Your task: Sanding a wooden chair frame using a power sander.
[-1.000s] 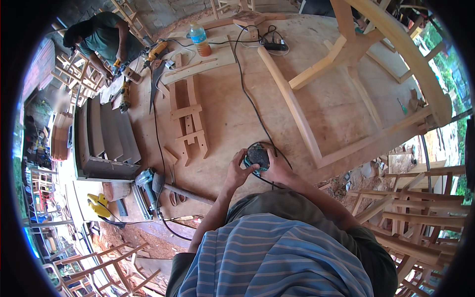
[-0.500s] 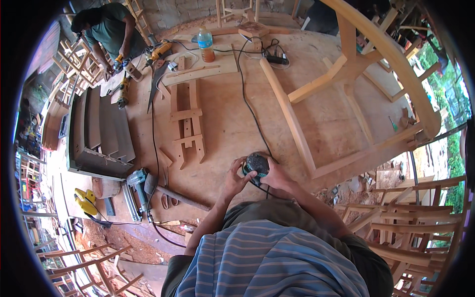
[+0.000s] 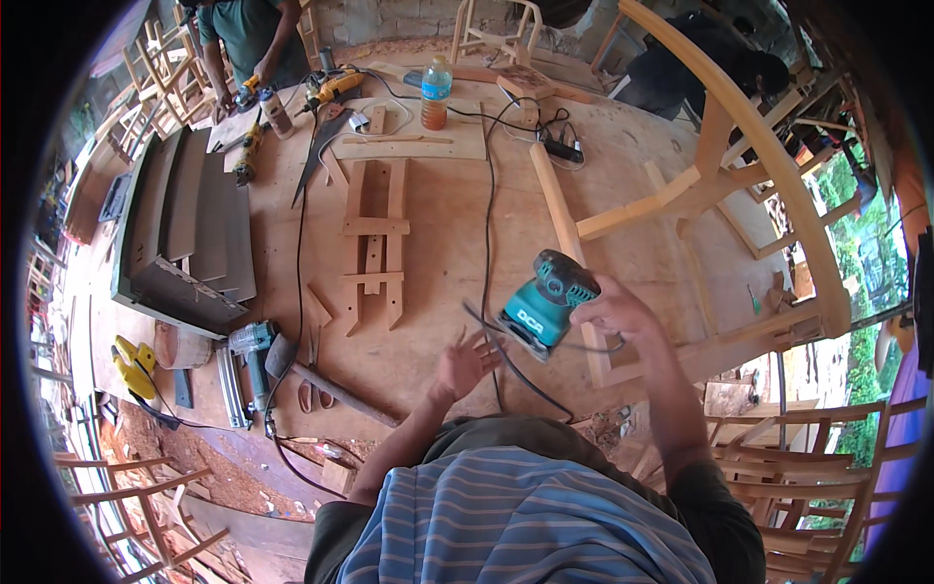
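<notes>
A teal and black palm sander (image 3: 541, 308) is lifted off the table near its front edge, tilted so that its side shows. My right hand (image 3: 619, 310) is closed around it from the right. My left hand (image 3: 465, 368) is open with fingers apart, beside the sander's black cord (image 3: 488, 234); I cannot tell whether they touch. On the right of the sander lies a wooden chair frame (image 3: 637, 206) with a long curved rail. A small slatted wooden frame (image 3: 375, 234) rests flat to the left of my hands.
A grey nail gun (image 3: 255, 365), a hammer (image 3: 336, 391) and a yellow tool (image 3: 134, 365) lie front left. Behind them sits a stack of dark curved panels (image 3: 185, 234). A bottle (image 3: 435, 92) and power drill (image 3: 336, 88) stand farther back. A co-worker (image 3: 255, 44) works far left; another person bends far right.
Both hands were on the sander low at the table. My right hand has raised it to the right, and my left hand has let go and opened. The view has shifted slightly.
</notes>
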Demonstrator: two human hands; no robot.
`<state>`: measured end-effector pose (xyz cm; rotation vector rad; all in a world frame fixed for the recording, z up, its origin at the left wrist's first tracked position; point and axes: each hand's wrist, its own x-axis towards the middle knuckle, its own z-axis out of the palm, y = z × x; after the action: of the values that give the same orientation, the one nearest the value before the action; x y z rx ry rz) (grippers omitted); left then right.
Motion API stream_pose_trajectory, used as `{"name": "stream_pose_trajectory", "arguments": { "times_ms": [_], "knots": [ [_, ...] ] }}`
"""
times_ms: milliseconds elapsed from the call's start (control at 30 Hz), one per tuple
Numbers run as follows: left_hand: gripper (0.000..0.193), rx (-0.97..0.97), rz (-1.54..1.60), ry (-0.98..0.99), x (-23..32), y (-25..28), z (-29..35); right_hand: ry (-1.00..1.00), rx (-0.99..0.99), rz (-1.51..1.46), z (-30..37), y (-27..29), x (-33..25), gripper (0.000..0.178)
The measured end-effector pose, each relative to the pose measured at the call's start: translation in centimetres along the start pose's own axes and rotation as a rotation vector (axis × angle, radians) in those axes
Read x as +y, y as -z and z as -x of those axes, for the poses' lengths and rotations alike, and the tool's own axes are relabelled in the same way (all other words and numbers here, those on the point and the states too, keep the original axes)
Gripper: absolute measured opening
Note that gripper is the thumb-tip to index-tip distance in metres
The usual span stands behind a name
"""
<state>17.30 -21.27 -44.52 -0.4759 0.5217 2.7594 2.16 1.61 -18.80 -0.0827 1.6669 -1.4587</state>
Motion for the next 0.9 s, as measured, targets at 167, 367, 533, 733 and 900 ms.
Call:
{"name": "stream_pose_trajectory", "arguments": {
  "times_ms": [167,367,533,733,900],
  "knots": [
    [0.068,0.231,-0.495,0.029,-1.3,0.7,0.1,0.069,-0.032,0.663,0.1,-0.4,-4.8,0.068],
    [0.069,0.229,-1.529,-0.615,-0.7,1.9,-2.2,0.267,0.008,0.437,-3.4,-1.5,-4.8,0.071],
    [0.057,-0.698,-1.688,0.03,-4.8,1.8,-2.9,0.443,0.131,0.321,-11.7,-6.8,-1.4,0.065],
    [0.055,-0.492,-1.351,0.028,0.4,0.0,2.9,0.341,0.46,0.536,-22.7,-11.3,7.4,0.105],
    [0.064,-0.459,-1.443,0.01,3.7,-1.3,7.9,0.428,0.532,0.507,-26.2,-11.2,12.0,0.103]
  ]
}}
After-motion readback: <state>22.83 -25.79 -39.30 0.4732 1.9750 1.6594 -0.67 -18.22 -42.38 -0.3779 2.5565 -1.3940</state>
